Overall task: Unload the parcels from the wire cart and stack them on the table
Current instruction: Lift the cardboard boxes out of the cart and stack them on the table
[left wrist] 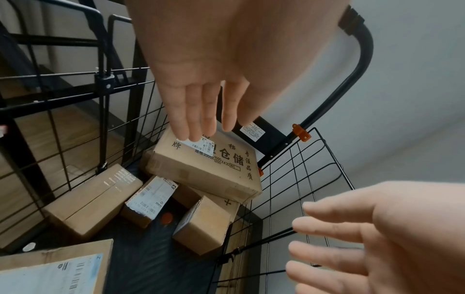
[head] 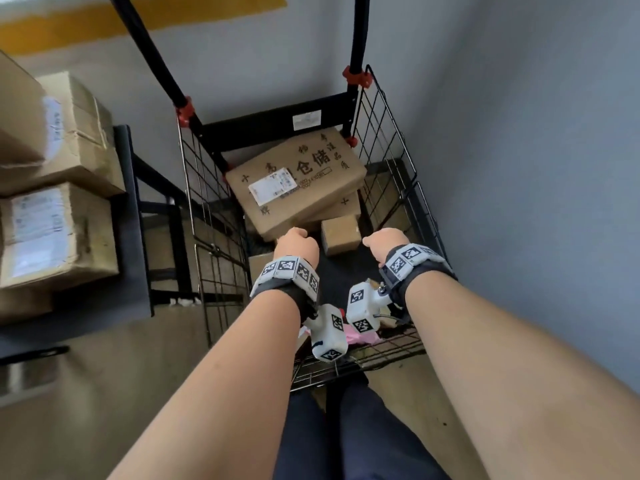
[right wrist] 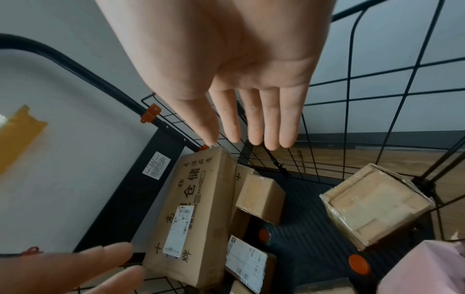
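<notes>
The black wire cart [head: 384,143] stands against the wall. In it a large flat cardboard parcel [head: 294,181] with printed characters and a white label lies tilted on other boxes. A small plain box [head: 341,235] sits beside it. My left hand [head: 296,242] and right hand [head: 384,242] reach down into the cart, apart from each other and above the parcels. In the left wrist view my left hand [left wrist: 201,119] has straight fingers over the large parcel [left wrist: 208,169] and holds nothing. In the right wrist view my right hand [right wrist: 254,123] is likewise flat and empty.
To the left is a dark table [head: 126,174] bearing stacked cardboard parcels [head: 55,140]. More small boxes [left wrist: 93,199] and a labelled one [left wrist: 148,199] lie on the cart floor. A taped box [right wrist: 377,202] and a pink bag [right wrist: 427,268] sit near me. A grey wall rises on the right.
</notes>
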Demonstrator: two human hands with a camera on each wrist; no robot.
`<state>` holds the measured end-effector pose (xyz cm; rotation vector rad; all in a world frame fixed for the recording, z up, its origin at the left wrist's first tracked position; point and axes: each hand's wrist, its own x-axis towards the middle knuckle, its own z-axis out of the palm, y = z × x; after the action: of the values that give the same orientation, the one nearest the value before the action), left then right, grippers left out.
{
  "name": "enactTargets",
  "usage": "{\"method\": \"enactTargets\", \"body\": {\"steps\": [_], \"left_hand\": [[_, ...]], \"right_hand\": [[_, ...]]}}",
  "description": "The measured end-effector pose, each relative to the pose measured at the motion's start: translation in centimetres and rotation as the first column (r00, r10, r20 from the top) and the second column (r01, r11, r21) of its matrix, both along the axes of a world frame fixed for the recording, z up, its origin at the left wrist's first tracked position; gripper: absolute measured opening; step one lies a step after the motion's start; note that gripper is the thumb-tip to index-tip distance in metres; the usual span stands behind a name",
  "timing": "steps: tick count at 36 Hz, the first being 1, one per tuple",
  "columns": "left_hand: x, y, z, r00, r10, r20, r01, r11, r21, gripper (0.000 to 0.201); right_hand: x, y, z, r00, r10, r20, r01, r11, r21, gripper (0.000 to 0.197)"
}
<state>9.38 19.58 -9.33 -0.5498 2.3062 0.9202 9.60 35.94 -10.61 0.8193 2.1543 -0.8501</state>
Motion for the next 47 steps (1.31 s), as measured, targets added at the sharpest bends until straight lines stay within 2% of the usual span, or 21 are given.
{"method": "enactTargets", "body": {"steps": [4, 8, 13, 17, 22, 26, 28, 31, 39, 44, 47], "left_hand": [[-0.3, -0.1, -1.0, 1.0, 0.022, -0.011, -0.021, 0.999, 0.048, 0.04], [-1.0, -0.2, -2.6, 0.999, 0.038, -0.02, -0.036, 0.997, 0.068, 0.038], [-1.6, 0.3, -4.9, 0.999, 0.012, -0.032, -0.008, 0.995, 0.1, 0.028], [-2.0, 1.2, -7.3, 0.999, 0.04, -0.011, -0.038, 0.993, 0.109, 0.033], [-3.6, 3.0, -11.7, 0.998, 0.056, 0.016, -0.058, 0.991, 0.118, 0.023], [-4.7, 4.7, -15.0, 0.994, 0.094, 0.061, -0.101, 0.988, 0.118, 0.042], [-5.1, 5.4, -16.6, 0.993, 0.1, 0.065, -0.107, 0.987, 0.116, 0.046], [-5.6, 6.2, -19.0, 0.996, 0.062, 0.07, -0.07, 0.991, 0.111, 0.05], [-6.6, 7.0, -24.4, 0.987, 0.052, 0.149, -0.066, 0.994, 0.085, 0.056], [-7.1, 7.3, -26.0, 0.98, -0.016, 0.196, 0.008, 0.999, 0.041, 0.05], [-7.2, 7.5, -26.6, 0.973, -0.037, 0.23, 0.023, 0.998, 0.061, 0.053]], "right_hand": [[-0.7, -0.6, -0.8, 0.996, -0.052, 0.074, 0.045, 0.995, 0.093, 0.032], [-0.8, -0.2, -2.4, 0.999, 0.042, 0.022, -0.042, 0.999, 0.026, 0.039], [-1.3, 0.4, -4.8, 0.998, 0.058, -0.014, -0.058, 0.997, 0.047, 0.039], [-2.4, 0.7, -7.4, 0.993, 0.122, 0.0, -0.122, 0.991, 0.061, 0.04], [-4.2, 2.0, -11.1, 0.984, 0.175, 0.04, -0.178, 0.981, 0.076, 0.039], [-5.8, 3.2, -14.5, 0.981, 0.188, 0.058, -0.192, 0.978, 0.085, 0.029], [-6.5, 4.0, -16.2, 0.987, 0.149, 0.053, -0.152, 0.986, 0.065, 0.032], [-7.4, 4.9, -18.4, 0.995, 0.085, 0.052, -0.087, 0.996, 0.036, 0.042], [-8.8, 5.2, -24.0, 0.994, 0.066, 0.089, -0.064, 0.998, -0.027, 0.046], [-9.3, 5.0, -26.3, 0.986, 0.088, 0.144, -0.083, 0.996, -0.039, 0.052], [-9.5, 4.6, -27.1, 0.979, 0.124, 0.164, -0.116, 0.992, -0.053, 0.051]]}}
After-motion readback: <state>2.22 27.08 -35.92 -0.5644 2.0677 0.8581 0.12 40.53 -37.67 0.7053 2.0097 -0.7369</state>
